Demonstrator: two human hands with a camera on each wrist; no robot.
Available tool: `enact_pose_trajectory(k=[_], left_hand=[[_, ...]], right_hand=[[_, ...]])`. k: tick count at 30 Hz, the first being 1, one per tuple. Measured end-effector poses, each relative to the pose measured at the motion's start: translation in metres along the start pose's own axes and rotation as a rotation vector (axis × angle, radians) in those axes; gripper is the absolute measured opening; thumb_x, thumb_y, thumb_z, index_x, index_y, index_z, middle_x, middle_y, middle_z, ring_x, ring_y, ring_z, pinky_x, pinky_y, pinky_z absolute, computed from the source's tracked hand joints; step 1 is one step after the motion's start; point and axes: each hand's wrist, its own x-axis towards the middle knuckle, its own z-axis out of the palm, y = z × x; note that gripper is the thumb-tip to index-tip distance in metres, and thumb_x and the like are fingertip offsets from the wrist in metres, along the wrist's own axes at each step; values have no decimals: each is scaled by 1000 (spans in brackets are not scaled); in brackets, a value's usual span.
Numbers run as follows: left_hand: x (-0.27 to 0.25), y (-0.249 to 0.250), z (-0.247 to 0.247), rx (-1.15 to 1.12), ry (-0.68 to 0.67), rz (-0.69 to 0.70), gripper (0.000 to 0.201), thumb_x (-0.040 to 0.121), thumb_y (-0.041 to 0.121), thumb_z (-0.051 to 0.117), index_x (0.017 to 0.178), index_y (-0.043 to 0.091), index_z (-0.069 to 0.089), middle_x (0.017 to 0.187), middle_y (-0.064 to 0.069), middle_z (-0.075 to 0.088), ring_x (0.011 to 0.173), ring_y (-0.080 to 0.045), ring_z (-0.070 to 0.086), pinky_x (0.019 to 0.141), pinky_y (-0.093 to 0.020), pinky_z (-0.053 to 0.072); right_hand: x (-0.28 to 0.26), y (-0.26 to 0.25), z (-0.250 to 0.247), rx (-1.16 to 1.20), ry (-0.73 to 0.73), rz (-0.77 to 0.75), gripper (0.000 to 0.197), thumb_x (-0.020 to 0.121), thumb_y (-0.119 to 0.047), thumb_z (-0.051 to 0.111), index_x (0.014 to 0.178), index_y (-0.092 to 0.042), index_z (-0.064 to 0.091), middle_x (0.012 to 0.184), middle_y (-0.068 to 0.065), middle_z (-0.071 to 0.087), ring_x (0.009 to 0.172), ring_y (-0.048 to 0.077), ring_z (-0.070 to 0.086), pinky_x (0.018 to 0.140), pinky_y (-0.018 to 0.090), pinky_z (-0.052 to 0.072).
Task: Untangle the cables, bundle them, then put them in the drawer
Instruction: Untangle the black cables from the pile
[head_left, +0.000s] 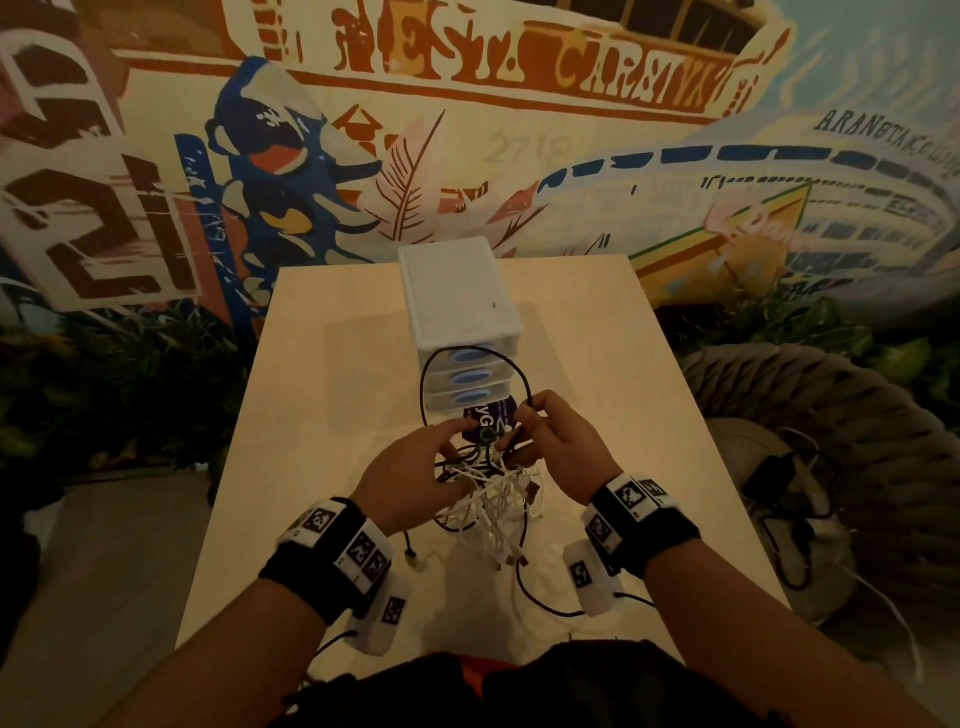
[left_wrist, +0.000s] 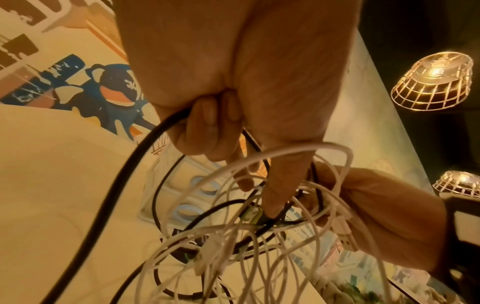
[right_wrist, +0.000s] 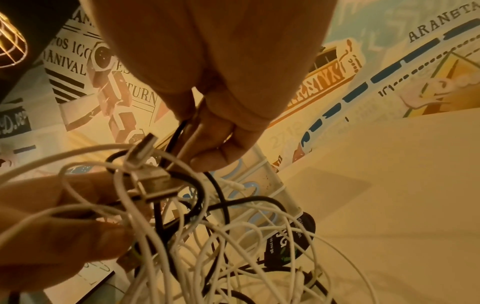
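The cables (head_left: 488, 493) are a mix of white and black, one black loop (head_left: 475, 384) rising in front of the drawer unit (head_left: 457, 296). That unit is white with pale blue oval handles (head_left: 470, 375). The worktop (head_left: 322, 415) is plain cream. A dark purple card (head_left: 491, 415) with white lettering lies near the drawers. Black wristbands (head_left: 332, 556) carry black-and-white square markers. The far wall mural (head_left: 467, 130) is cream, rust orange and blue.
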Motion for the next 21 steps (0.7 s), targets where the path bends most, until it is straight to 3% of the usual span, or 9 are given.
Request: enact_pose_trajectory(k=[3,6,9,11,13,15,17,21], left_hand=[[-3,-5,-7,-77,-26,-17,58,88,32,73,138,48,49,99,20,63,94,-9,60,86,-33,51],[-5,-12,-20,-218,68,-78,63,89,20,70,142,45,46,104,19,62,89,-4,59,85,-27,46],[-7,-17,-38,-269,212,-113,59,89,11,67,135,47,53,101,11,63,65,-4,57,68,-21,46],[-7,-19,-52,-260,306,-118,46,92,9,65,123,43,62,96,9,63,51,-8,49,54,-17,42],[-7,-22,-66,-299,384,-116,29,97,12,63,110,36,71,93,6,65,52,-7,52,53,-14,40],[-7,-25,-77,-365,436,-133,22,101,15,58,100,31,74,88,1,67,60,-13,56,61,-23,43],[-9,-28,-86,-429,460,-138,24,104,16,52,99,26,73,81,-4,63,56,-12,51,61,-30,40],[-14,-29,-94,-541,548,-118,26,108,17,44,102,18,69,72,-6,52,50,-3,43,54,-27,33]], right_hand=[[0,4,-3,24,12,0,16,108,-26,45,100,-13,50,87,8,76,74,32,75,64,26,55],[4,13,-9,-9,66,-23,20,108,-27,45,103,-9,51,87,6,76,73,25,74,65,29,54],[6,21,-16,-75,116,-37,19,108,-29,45,103,-12,52,88,4,76,68,22,69,67,36,56],[7,25,-20,-75,139,-27,19,108,-29,45,103,-13,51,86,4,75,64,23,66,67,39,55],[8,26,-24,-48,159,-17,18,108,-28,46,102,-11,51,85,4,74,63,24,65,64,41,54],[8,24,-25,-24,168,-12,17,108,-26,46,103,-10,50,85,6,73,62,27,65,61,42,54],[9,22,-27,-15,175,-11,17,108,-25,47,103,-10,50,84,7,73,63,29,66,61,42,56],[12,18,-30,-23,191,-31,16,107,-28,48,101,-13,52,87,7,74,70,39,67,67,45,57]])
